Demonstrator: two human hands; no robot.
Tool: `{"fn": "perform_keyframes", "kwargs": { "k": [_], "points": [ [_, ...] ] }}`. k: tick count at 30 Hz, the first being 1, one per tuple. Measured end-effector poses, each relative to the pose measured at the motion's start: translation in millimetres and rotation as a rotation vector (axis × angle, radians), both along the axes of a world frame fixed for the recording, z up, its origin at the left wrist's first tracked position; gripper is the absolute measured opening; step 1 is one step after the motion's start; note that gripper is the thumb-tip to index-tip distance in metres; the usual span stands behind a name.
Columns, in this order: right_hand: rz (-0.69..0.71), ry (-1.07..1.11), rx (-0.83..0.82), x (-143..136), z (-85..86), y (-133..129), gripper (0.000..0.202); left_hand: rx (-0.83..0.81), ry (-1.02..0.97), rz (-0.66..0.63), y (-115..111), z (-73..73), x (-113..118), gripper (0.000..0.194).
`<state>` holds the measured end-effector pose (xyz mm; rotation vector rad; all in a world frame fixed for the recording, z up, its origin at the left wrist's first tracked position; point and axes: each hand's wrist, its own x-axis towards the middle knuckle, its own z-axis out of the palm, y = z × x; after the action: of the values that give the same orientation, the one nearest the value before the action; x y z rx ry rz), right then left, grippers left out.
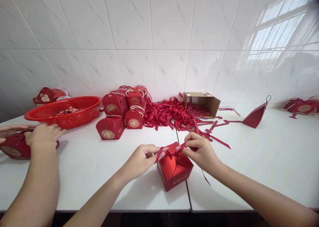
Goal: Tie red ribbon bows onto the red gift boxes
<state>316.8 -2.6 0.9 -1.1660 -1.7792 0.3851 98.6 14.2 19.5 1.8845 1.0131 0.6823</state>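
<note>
Forearms (251, 188) are reaching over a table (84, 167), the left hand (139, 159) and right hand (204, 151) each pinching a ribbon (159, 154) end above the box (177, 173) standing there, seemingly tightening its knot (172, 155), the next move calling for even pull.

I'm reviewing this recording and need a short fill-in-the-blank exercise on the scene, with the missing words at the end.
The left hand and right hand pinch a length of ____ at the top of the box.
In the picture, the basket stands to the ____ of the stacked boxes.
The colour of the open carton is ____.

Missing words: ribbon; left; brown.
</note>
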Motion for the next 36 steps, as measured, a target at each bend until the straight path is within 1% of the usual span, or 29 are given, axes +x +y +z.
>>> {"fn": "perform_keyframes", "kwargs": {
  "k": [2,4,6,8,11,13,15,17,19,21,23,26,29,31,33,36],
  "points": [
    [0.081,0.082,-0.192,-11,4.1,-3,0.017,0.156,0.061,0.059,-7,-5.9,9,0.024],
    [0.123,0.119,-0.327,-19,6.4,-6,0.017,0.289,0.132,0.093,-13,-12.7,15,0.026],
    [0.13,0.122,-0.4,-25,8.0,-7,0.017,0.408,0.178,0.099,-16,-19.3,19,0.029],
    [0.13,0.115,-0.437,-27,9.8,-7,0.014,0.501,0.195,0.104,-18,-24.7,21,0.033],
    [0.141,0.132,-0.493,-25,12.6,-4,0.012,0.576,0.172,0.102,-17,-29.2,21,0.035],
    [0.175,0.164,-0.554,-23,13.9,-2,0.011,0.602,0.137,0.082,-16,-29.8,20,0.034],
    [0.235,0.186,-0.623,-20,14.6,1,0.009,0.633,0.087,0.039,-13,-29.0,18,0.032],
    [0.293,0.173,-0.675,-17,15.4,4,0.01,0.66,0.032,-0.039,-8,-28.1,16,0.03],
    [0.318,0.141,-0.705,-15,16.5,6,0.009,0.657,-0.01,-0.109,-3,-27.8,13,0.03],
    [0.327,0.106,-0.715,-14,18.1,7,0.007,0.623,-0.04,-0.137,1,-28.1,12,0.029],
    [0.334,0.084,-0.702,-13,19.9,8,0.004,0.587,-0.06,-0.12,3,-28.1,13,0.025],
    [0.335,0.029,-0.645,-9,22.5,7,0.003,0.536,-0.046,-0.043,3,-25.1,12,0.017],
    [0.309,-0.076,-0.579,1,24.1,4,0.008,0.481,0.026,0.049,2,-18.6,3,0.011],
    [0.281,-0.138,-0.549,9,24.2,0,0.011,0.424,0.1,0.081,3,-14.0,-5,0.009],
    [0.261,-0.197,-0.518,14,23.4,-3,0.012,0.346,0.148,0.077,5,-10.1,-11,0.009],
    [0.236,-0.274,-0.435,15,21.7,-6,0.013,0.202,0.073,0.013,8,-6.8,-12,0.01]
  ]
}}
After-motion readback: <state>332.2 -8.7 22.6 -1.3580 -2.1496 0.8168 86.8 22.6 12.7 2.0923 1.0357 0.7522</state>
